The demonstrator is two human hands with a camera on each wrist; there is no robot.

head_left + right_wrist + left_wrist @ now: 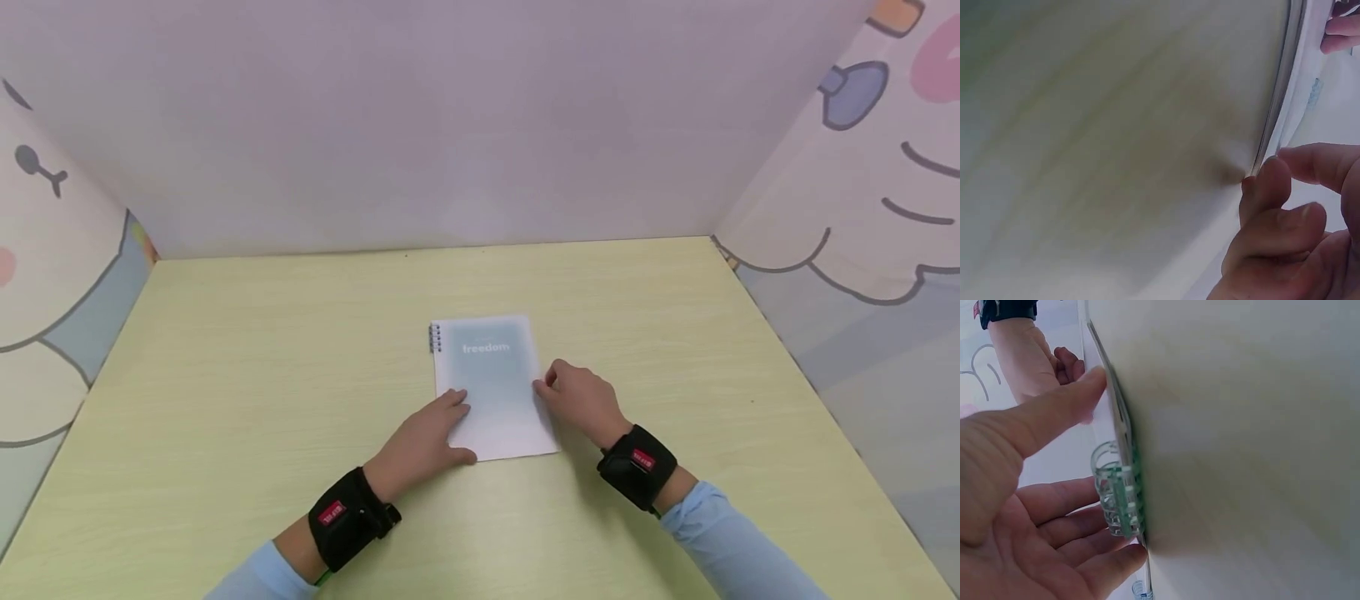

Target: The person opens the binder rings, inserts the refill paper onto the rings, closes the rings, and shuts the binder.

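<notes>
Notebook: my spiral notebook (491,387) lies flat and closed near the middle of the pale green surface (225,375); its wire binding (434,337) is at the far left corner; the cover reads "freedom"
Left hand: my left hand (427,437) rests on the near left part of the cover; the fingers (1054,528) are straight and relaxed, spread flat beside the wire coil (1119,497), pressing rather than gripping anything
Right hand: my right hand (581,400) sits at the right edge of the notebook; the fingers (1272,187) are curled, with one tip set against the edge of the cover (1275,119); I judge it a light pinch at the edge, though the wrist view is blurred
Done so far: both hands are in place on the notebook, one steadying it, one at the free edge
Left to do: the cover is not yet lifted; no page shows; as I judge it, the opening itself is still all ahead
Surroundings: cartoon-printed panels (862,208) stand around the surface
</notes>
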